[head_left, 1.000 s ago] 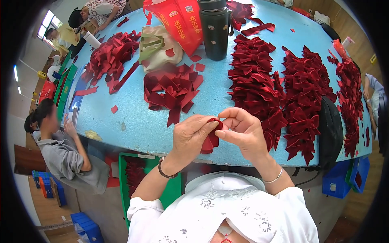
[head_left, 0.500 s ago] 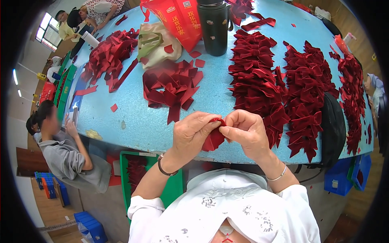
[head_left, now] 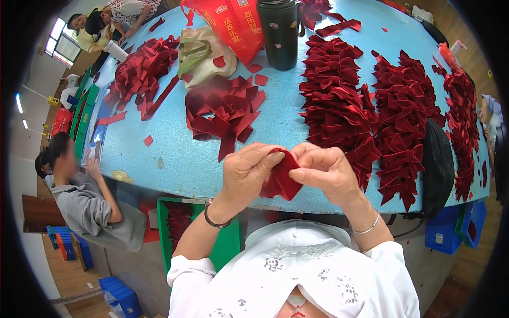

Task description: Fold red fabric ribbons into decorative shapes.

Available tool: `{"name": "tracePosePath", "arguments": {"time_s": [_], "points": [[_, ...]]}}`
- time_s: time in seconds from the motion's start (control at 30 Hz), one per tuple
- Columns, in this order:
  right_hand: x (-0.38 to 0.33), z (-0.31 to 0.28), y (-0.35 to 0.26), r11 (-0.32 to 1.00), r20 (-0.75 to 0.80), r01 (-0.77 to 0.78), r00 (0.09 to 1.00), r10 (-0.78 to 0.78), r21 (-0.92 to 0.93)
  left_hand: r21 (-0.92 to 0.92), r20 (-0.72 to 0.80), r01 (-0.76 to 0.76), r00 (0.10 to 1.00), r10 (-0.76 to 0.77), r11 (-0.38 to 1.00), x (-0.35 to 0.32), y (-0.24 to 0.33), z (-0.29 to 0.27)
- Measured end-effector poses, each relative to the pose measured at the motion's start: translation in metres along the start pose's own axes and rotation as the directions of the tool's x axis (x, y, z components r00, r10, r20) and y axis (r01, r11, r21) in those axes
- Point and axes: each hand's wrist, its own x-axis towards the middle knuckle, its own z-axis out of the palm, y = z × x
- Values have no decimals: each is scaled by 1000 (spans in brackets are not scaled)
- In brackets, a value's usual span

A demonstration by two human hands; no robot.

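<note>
Between my hands, over the near edge of the blue table [head_left: 159, 164], is a dark red velvet ribbon piece [head_left: 282, 180]. My left hand [head_left: 249, 172] pinches its upper left part between thumb and fingers. On the other side, my right hand [head_left: 321, 172] grips its right edge, thumb in front and fingertips behind. A loose pile of red ribbon strips [head_left: 220, 114] lies just beyond my left hand. Rows of finished-looking velvet bows [head_left: 331, 106] stretch away past my right hand, with a second row [head_left: 397, 132] beside them.
Behind the strips stand a cream cloth bag [head_left: 212, 69], a red bag [head_left: 228, 24] and a dark flask [head_left: 278, 34]. More ribbon [head_left: 143, 74] is heaped at left. A black bag [head_left: 437, 164] sits at the right edge. Below the table is a green crate [head_left: 225, 249]; a co-worker [head_left: 90, 196] sits left.
The ribbon piece has been spread wider and now shows a broader flat face. My right fingers have shifted slightly along its edge; both hands stay over the same spot.
</note>
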Motion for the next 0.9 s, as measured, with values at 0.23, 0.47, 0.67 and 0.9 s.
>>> {"name": "tracePosePath", "arguments": {"time_s": [0.23,0.47,0.67,0.9], "points": [[0,-3,-17,986,2,-164,987,164,-22,-132,2,150,989,-151,980,1,1,-1],[-2,-1,-10,973,-27,-188,982,186,-135,-135,-37,114,992,-119,984,0,-1,3],[-6,4,-15,956,-9,-270,963,271,-111,-147,-84,134,986,-147,980,-4,1,6],[-25,32,8,452,198,422,864,-463,-785,-528,-35,330,912,-408,783,-8,0,11]]}}
